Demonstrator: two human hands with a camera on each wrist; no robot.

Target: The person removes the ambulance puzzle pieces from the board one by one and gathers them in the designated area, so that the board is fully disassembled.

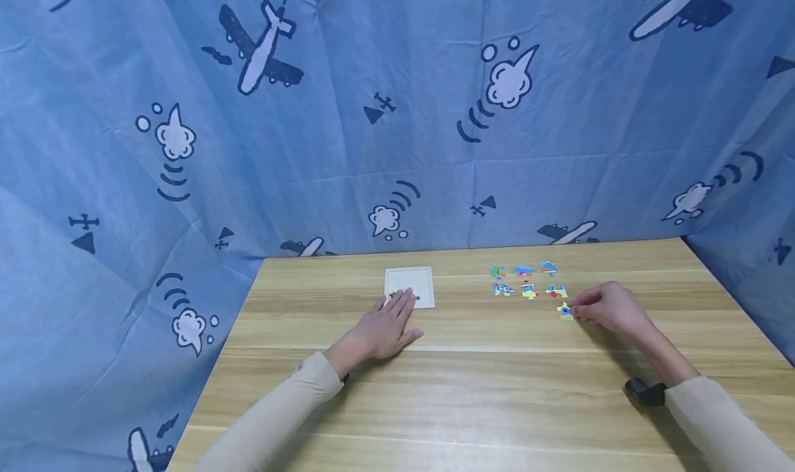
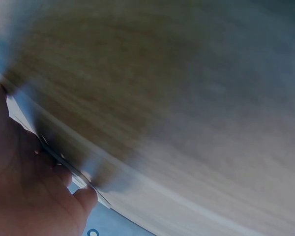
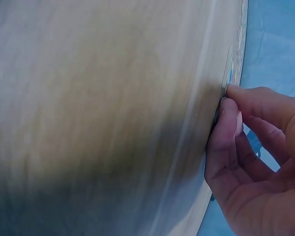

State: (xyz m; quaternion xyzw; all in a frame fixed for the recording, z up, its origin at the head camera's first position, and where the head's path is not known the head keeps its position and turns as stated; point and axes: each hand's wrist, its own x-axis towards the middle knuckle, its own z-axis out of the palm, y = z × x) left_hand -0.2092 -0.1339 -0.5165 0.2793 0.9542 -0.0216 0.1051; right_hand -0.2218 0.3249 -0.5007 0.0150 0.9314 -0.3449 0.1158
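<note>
My left hand (image 1: 388, 327) lies with straight fingers over the lower edge of a white square puzzle frame (image 1: 410, 270). Under and beside those fingertips, bits of colourful puzzle pieces (image 1: 417, 297) show along the frame's bottom; the rest is hidden. Over on the right, my right hand (image 1: 611, 308) pinches a yellow and blue puzzle piece (image 1: 564, 312) between thumb and fingertips. In the right wrist view that hand (image 3: 255, 147) is low at the table surface, with the piece seen edge-on. Just beyond it lie two rows of loose puzzle pieces (image 1: 528, 291).
A wooden table (image 1: 472, 403) carries everything. Behind it and at the sides hangs a blue curtain (image 1: 422, 113) printed with planes and clouds. A black band (image 1: 646, 392) sits at the right wrist, near the beige sleeve.
</note>
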